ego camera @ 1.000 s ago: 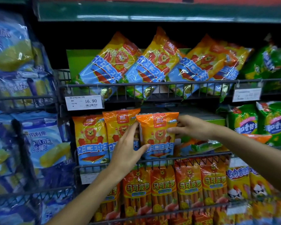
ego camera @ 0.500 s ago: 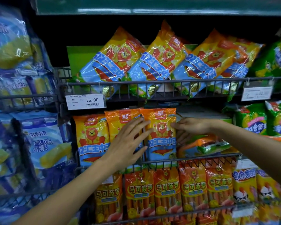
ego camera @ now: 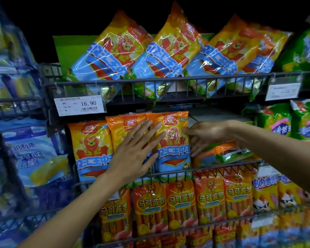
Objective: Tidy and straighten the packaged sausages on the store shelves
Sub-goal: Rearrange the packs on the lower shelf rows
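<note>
On the middle wire shelf (ego camera: pixel 222 166), three orange lion-printed sausage packs stood side by side behind the front rail, and both hands were at the rightmost pack (ego camera: pixel 174 142) of the three. The left hand (ego camera: pixel 132 154) lay flat with straight, spread fingers across the middle pack (ego camera: pixel 122 133) and the left edge of the rightmost one, pressing rather than gripping. The right hand (ego camera: pixel 204 135) reached in from the right with its fingers extended along that pack's right edge; it seemed to touch or steady the edge, and no curl round the pack was visible, so it read as an open, guiding hand. The leftmost pack (ego camera: pixel 89 149) stood apart from both hands. Just right of the row, a pack lying flat (ego camera: pixel 227 152) rested on the shelf, not yet stood upright. The packs looked like thin, glossy plastic film over bundled sausage sticks: probably light to moderate in weight, stiff along the length of the sticks but slippery and crinkly on the surface, so a flat palm might slide on them. A surer hold would likely be at the two long side edges, or a pinch on the sealed top flap, with the bottom seated against the rail. Pressing hard at the centre risked bending the sticks or tipping neighbours backward. On the upper shelf the larger packs (ego camera: pixel 115 56) leaned at a diagonal, also wanting straightening
</note>
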